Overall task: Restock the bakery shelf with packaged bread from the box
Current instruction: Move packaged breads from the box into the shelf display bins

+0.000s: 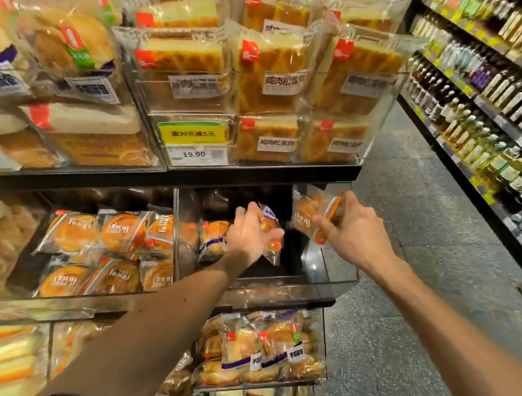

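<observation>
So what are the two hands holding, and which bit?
The left hand grips a bread packet round its middle; the right hand holds a second packet by its right edge.

Bakery shelving: colours and patterns.
Purple-banded packet (270,222): clear wrap, golden-brown bun, red-orange spot. Orange-edged packet (312,210): clear wrap, white lettering over brown bun. Cake packets (268,77): yellow crumb, brown netted mottling, red corner tabs, white labels with black characters. Bun packets (97,233): orange-brown rounds, white lettering, grey wrap. Price tag (194,143): yellow-green above, white below, black figures. Shelf edge (256,172): black. Floor (415,216): grey, speckled.
</observation>
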`<move>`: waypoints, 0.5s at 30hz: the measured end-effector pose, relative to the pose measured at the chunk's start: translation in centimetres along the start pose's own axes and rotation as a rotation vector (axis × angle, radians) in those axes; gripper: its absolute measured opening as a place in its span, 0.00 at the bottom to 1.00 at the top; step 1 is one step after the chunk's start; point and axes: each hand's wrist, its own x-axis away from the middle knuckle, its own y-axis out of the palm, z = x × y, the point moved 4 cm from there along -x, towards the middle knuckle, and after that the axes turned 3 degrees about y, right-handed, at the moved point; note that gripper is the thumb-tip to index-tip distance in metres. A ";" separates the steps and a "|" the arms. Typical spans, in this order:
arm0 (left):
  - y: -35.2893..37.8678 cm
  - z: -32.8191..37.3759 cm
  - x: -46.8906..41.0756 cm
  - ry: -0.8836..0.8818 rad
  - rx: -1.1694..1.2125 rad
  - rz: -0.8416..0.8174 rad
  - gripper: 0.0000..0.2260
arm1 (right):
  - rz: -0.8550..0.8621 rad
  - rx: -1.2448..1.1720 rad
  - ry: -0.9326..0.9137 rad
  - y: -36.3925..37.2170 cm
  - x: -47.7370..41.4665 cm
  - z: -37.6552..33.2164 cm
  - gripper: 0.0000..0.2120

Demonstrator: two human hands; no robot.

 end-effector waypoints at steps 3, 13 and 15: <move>1.1 1.0 -0.6 0.126 -0.437 -0.024 0.31 | -0.014 -0.099 0.021 0.3 -0.2 1.1 0.22; 2.3 0.5 -0.8 0.313 -1.007 -0.206 0.33 | -0.074 -0.389 0.062 0.5 -0.7 2.6 0.17; 2.3 0.3 -0.8 0.319 -1.040 -0.181 0.32 | -0.078 -0.392 0.059 0.4 -0.6 2.5 0.16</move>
